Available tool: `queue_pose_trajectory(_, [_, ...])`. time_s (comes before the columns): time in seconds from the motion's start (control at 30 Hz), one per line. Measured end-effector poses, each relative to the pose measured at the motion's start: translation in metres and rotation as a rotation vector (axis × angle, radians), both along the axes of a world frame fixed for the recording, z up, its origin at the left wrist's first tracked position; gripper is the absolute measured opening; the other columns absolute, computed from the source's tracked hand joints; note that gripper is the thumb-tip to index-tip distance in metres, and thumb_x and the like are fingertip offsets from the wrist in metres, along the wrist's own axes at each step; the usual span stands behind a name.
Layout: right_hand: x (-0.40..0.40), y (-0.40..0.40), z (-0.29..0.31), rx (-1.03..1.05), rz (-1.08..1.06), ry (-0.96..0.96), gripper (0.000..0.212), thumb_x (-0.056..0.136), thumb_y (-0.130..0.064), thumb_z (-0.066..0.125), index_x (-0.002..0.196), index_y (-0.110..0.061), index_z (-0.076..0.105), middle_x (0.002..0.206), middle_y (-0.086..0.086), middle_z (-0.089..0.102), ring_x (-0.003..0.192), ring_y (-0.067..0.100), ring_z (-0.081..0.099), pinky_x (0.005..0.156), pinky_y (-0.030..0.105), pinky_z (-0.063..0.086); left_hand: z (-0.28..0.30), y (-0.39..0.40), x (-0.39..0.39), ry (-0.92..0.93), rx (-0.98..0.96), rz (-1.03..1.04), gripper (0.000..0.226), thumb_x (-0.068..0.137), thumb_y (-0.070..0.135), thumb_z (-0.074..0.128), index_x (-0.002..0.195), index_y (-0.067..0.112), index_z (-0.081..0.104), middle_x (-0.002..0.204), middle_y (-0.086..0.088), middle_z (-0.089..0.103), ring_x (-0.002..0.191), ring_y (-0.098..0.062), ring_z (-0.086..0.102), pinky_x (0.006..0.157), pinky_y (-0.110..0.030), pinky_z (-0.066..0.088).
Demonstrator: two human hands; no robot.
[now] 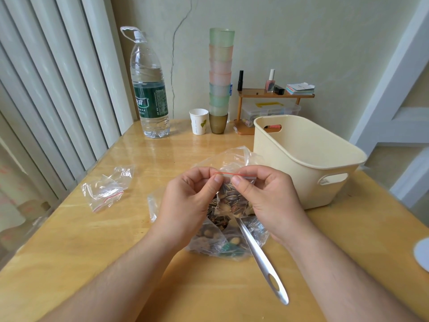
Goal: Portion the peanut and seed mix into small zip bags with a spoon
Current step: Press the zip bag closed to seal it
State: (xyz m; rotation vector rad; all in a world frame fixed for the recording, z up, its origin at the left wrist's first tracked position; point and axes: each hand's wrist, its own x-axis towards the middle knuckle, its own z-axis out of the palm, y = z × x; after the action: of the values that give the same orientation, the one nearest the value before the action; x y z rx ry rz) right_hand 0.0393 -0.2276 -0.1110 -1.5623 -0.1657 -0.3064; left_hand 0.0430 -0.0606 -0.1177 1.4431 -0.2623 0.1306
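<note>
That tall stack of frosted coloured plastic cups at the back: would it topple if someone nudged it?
Probably. The tall stack of frosted coloured plastic cups is high and narrow on one small base cup, so it looks tippy. The cups look like light plastic, so they would likely scatter, not break.

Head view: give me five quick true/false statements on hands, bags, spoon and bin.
1. Both hands pinch the red zip strip of a small filled bag. True: left hand and right hand hold its top edge.
2. The spoon is held in the right hand. False: it lies with its handle on the table, its bowl hidden among the bags.
3. Spare empty zip bags lie left of the hands. True.
4. The cream bin sits left of the water bottle. False: it is to the right.
5. The paper cup lies tipped over. False: it stands upright.
</note>
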Motion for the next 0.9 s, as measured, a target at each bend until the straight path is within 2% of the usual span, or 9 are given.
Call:
queue_pose_trajectory(0.07, [0.0003, -0.0004, -0.0007, 0.001, 0.006, 0.002, 0.021, 0.090, -0.009, 0.079, 0.089, -0.030, 0.081, 0.091, 0.010, 0.079, 0.090, 0.035, 0.075, 0.086, 0.051, 0.063, 0.0002, 0.0001, 0.0005, -0.008, 0.005, -0.003, 0.008, 0.100, 0.014, 0.067, 0.096, 0.009, 0.073, 0.094, -0.009, 0.081, 0.085, -0.020, 0.071, 0.086, -0.037, 0.060])
queue_pose_trajectory(0.13, [0.0004, 0.0001, -0.0009, 0.009, 0.014, -0.003, 0.018, 0.090, -0.009, 0.079, 0.089, -0.027, 0.081, 0.091, 0.009, 0.079, 0.088, 0.030, 0.075, 0.085, 0.048, 0.063, 0.0004, 0.0003, 0.0005, -0.011, 0.001, -0.007, 0.008, 0.100, 0.013, 0.067, 0.096, 0.010, 0.073, 0.095, -0.008, 0.081, 0.087, -0.019, 0.071, 0.085, -0.033, 0.060])
queue_pose_trajectory(0.23, [0.0008, 0.0011, -0.0013, 0.009, 0.017, -0.017, 0.021, 0.090, -0.010, 0.079, 0.089, -0.031, 0.082, 0.091, 0.008, 0.080, 0.086, 0.027, 0.074, 0.085, 0.048, 0.062, 0.0004, 0.0008, 0.0005, -0.023, 0.003, -0.009, 0.009, 0.101, 0.012, 0.066, 0.096, 0.009, 0.073, 0.095, -0.006, 0.081, 0.087, -0.018, 0.073, 0.083, -0.028, 0.060])
queue_pose_trajectory(0.4, [0.0022, 0.0003, -0.0038, 0.003, 0.019, -0.027, 0.020, 0.091, -0.013, 0.079, 0.091, -0.033, 0.081, 0.093, 0.010, 0.080, 0.096, 0.041, 0.073, 0.089, 0.055, 0.061, -0.0007, 0.0013, 0.0012, -0.032, 0.025, -0.004, 0.009, 0.101, 0.015, 0.066, 0.098, 0.009, 0.073, 0.096, -0.007, 0.081, 0.092, -0.024, 0.075, 0.090, -0.039, 0.061])
queue_pose_trajectory(0.53, [0.0027, 0.0003, -0.0041, -0.024, 0.016, -0.044, 0.020, 0.090, -0.017, 0.080, 0.090, -0.037, 0.081, 0.092, 0.005, 0.080, 0.096, 0.041, 0.072, 0.089, 0.055, 0.061, -0.0019, 0.0023, 0.0018, -0.052, 0.042, -0.011, 0.011, 0.101, 0.017, 0.066, 0.094, 0.014, 0.073, 0.096, -0.007, 0.081, 0.088, -0.022, 0.074, 0.085, -0.035, 0.060])
queue_pose_trajectory(0.63, [0.0034, 0.0010, -0.0048, -0.048, 0.001, -0.063, 0.014, 0.087, -0.024, 0.079, 0.089, -0.038, 0.080, 0.093, 0.002, 0.079, 0.095, 0.034, 0.073, 0.088, 0.048, 0.061, -0.0021, 0.0019, 0.0015, -0.079, 0.072, -0.022, 0.013, 0.102, 0.019, 0.066, 0.091, 0.020, 0.073, 0.095, -0.006, 0.080, 0.082, -0.015, 0.070, 0.076, -0.027, 0.057])
queue_pose_trajectory(0.7, [0.0038, 0.0003, -0.0052, -0.047, -0.002, -0.067, 0.016, 0.089, -0.020, 0.080, 0.087, -0.036, 0.079, 0.093, 0.003, 0.079, 0.094, 0.029, 0.074, 0.088, 0.043, 0.061, -0.0018, 0.0005, 0.0003, -0.084, 0.068, -0.024, 0.011, 0.102, 0.018, 0.065, 0.093, 0.017, 0.072, 0.092, -0.005, 0.080, 0.077, -0.012, 0.068, 0.072, -0.024, 0.055])
queue_pose_trajectory(0.77, [0.0040, -0.0010, -0.0051, -0.032, 0.017, -0.056, 0.014, 0.087, -0.020, 0.080, 0.088, -0.033, 0.080, 0.094, 0.005, 0.079, 0.095, 0.029, 0.075, 0.088, 0.043, 0.062, -0.0025, -0.0001, 0.0004, -0.080, 0.053, -0.016, 0.011, 0.102, 0.018, 0.066, 0.094, 0.015, 0.072, 0.091, -0.007, 0.079, 0.077, -0.015, 0.068, 0.072, -0.028, 0.056])
queue_pose_trajectory(0.9, [0.0032, -0.0022, -0.0043, 0.010, 0.061, 0.005, 0.014, 0.089, -0.010, 0.081, 0.090, -0.024, 0.079, 0.097, 0.011, 0.080, 0.095, 0.028, 0.076, 0.087, 0.043, 0.062, -0.0031, 0.0008, 0.0023, -0.074, 0.041, -0.009, 0.014, 0.102, 0.019, 0.066, 0.092, 0.020, 0.075, 0.091, -0.012, 0.078, 0.082, -0.023, 0.068, 0.084, -0.048, 0.058])
